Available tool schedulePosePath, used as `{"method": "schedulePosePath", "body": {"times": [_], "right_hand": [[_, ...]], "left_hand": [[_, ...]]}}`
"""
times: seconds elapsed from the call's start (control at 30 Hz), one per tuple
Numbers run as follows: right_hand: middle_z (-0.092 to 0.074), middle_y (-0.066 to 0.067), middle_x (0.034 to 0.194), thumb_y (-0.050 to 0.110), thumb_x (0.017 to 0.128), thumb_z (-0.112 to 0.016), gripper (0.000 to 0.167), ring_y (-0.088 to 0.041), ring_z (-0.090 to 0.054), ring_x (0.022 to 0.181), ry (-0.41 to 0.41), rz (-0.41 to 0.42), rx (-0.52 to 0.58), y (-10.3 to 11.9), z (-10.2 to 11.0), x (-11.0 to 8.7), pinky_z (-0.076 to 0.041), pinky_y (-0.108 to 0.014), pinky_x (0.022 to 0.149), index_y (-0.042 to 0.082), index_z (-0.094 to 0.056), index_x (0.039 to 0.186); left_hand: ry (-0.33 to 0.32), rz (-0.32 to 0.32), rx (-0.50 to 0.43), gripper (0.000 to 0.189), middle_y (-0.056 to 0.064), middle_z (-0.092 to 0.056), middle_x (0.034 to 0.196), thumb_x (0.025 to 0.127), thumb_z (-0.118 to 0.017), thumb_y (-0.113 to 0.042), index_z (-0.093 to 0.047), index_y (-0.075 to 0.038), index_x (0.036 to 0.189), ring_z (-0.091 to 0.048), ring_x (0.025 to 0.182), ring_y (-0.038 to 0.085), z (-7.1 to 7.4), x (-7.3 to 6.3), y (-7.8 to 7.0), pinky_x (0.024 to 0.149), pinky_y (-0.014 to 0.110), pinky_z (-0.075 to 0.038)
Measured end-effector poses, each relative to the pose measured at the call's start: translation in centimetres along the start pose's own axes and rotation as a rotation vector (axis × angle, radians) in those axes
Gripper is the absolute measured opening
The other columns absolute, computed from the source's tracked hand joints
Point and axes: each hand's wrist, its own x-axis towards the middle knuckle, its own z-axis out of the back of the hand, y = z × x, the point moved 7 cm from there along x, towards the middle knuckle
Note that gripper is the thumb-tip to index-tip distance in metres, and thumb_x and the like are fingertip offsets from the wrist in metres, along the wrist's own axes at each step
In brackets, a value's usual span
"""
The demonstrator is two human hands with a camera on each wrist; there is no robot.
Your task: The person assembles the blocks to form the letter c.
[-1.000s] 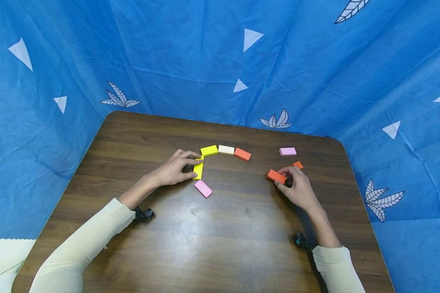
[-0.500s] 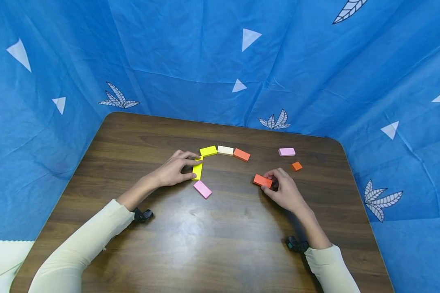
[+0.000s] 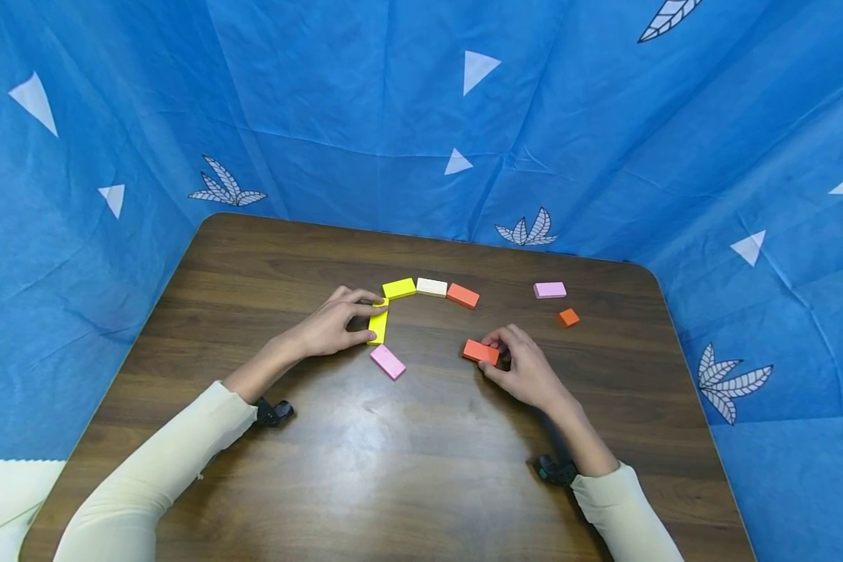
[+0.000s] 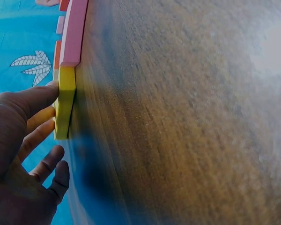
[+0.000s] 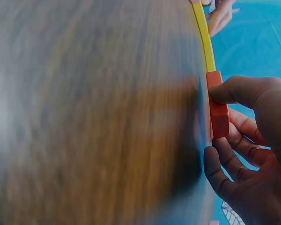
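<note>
My left hand [image 3: 332, 324] holds a yellow block [image 3: 378, 321] on the wooden table, thumb at its near end and fingertips at its far end. In the left wrist view the thumb lies against this block, right beside a pink block [image 4: 74, 35]. My right hand [image 3: 525, 370] pinches an orange-red block [image 3: 481, 352] between thumb and fingers, close over the middle of the table. The right wrist view shows the thumb across its face. Beyond the left hand, a second yellow block [image 3: 399, 289], a cream block [image 3: 432, 288] and another orange-red block [image 3: 463, 296] form a curved row.
At the right rear lie a pink block [image 3: 550, 290] and a small orange block [image 3: 569, 318], apart from the row. A blue curtain [image 3: 337, 117] with white triangles and leaves hangs around the table [image 3: 421, 484].
My right hand has moved left across the table with the orange-red block, away from the small orange block. The left hand stays on the yellow block.
</note>
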Motion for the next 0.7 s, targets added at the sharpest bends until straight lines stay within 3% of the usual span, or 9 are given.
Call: {"method": "schedulePosePath", "body": {"times": [0.7], "right_hand": [[-0.064, 0.004, 0.110, 0.025, 0.092, -0.086, 0.031, -0.012, -0.057, 0.099, 0.089, 0.096, 0.036, 3.9, -3.3, 0.8, -0.051, -0.031, 0.088, 0.019, -0.069, 0.117]], "left_hand": [[0.002, 0.003, 0.003, 0.055, 0.003, -0.056, 0.160, 0.100, -0.079, -0.027, -0.064, -0.016, 0.152, -0.046, 0.128, 0.027, 0.0, 0.0, 0.0, 0.104, 0.046, -0.042]]}}
